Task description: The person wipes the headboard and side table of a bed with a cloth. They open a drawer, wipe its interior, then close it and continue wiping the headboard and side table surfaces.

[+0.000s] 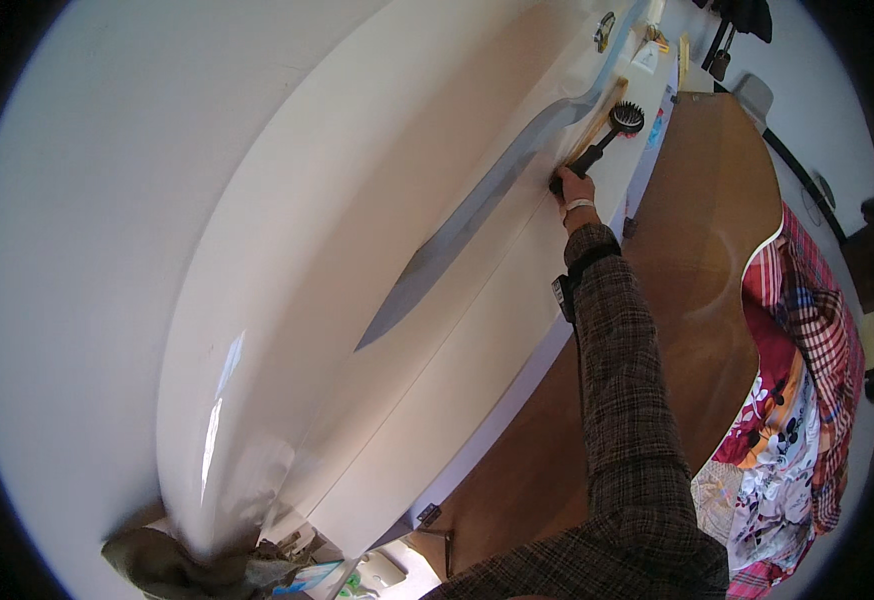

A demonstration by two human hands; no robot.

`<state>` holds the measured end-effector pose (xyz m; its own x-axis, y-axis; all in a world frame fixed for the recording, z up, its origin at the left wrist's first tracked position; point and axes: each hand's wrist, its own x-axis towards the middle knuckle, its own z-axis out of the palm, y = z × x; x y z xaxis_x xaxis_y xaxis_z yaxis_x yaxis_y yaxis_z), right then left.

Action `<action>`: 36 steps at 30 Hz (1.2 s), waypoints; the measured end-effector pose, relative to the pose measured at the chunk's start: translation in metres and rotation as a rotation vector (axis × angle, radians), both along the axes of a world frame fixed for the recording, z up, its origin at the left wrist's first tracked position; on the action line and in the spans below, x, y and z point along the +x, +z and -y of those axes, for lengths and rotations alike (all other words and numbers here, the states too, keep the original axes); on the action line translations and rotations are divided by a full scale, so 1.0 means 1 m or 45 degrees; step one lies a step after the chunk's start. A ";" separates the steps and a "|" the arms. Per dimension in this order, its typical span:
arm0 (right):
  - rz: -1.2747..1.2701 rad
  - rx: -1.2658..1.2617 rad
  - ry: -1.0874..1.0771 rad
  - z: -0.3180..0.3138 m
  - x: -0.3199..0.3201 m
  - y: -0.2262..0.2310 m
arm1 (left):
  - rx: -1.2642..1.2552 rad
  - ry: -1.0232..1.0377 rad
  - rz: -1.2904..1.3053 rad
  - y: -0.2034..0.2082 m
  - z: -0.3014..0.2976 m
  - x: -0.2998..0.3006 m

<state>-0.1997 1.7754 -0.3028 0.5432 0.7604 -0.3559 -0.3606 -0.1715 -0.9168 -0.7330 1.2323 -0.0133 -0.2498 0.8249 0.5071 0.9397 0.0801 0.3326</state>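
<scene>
The right hand (577, 190) grasps the brush (595, 152) by its handle, fingers closed around it—this leaves the bristled head free. The brush is over the cabinet (497, 330), beside a wooden strip (597, 123). Left hand: out of view; finger state cannot be told. The cabinet is glossy, grey-striped; a brown panel (707, 280) and patterned cloth (819, 330) lie rightward.

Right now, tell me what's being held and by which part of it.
A black hairbrush, held by its handle in the right hand.
</scene>
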 end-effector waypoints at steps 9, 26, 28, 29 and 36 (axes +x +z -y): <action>-0.611 0.191 0.252 0.046 0.001 0.001 | 0.043 -0.043 -0.009 -0.001 0.008 -0.004; -0.650 0.369 0.373 0.364 0.102 0.132 | 0.248 -0.169 -0.322 -0.024 0.008 -0.013; -0.443 0.324 0.275 0.410 0.136 0.138 | 0.334 -0.142 -0.568 -0.028 0.003 -0.021; -0.306 0.286 0.207 0.434 0.155 0.139 | 0.311 -0.135 -0.530 -0.029 0.000 -0.025; 0.289 -0.054 -0.145 0.542 0.295 0.085 | 0.339 -0.219 -0.500 -0.031 -0.008 -0.030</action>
